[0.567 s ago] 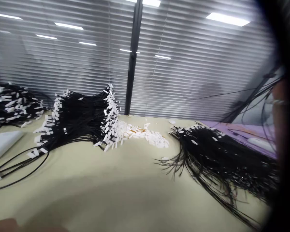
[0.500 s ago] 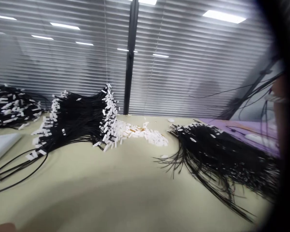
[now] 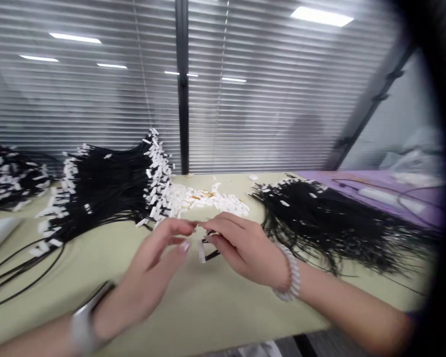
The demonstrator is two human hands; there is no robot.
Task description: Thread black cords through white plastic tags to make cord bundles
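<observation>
A white-tagged black cable (image 3: pixel 211 255) is pinched in the right hand (image 3: pixel 245 248), just beside the curled left hand (image 3: pixel 152 263), whose grip cannot be told. Tagged cable bundles (image 3: pixel 107 193) are laid to either side, and loose white tags (image 3: pixel 204 199) are heaped near the far edge of the desk (image 3: pixel 223 307).

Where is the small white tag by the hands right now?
In the head view, the small white tag sits between the left hand and right hand, below the fingers, with loose white tags beyond.
</observation>
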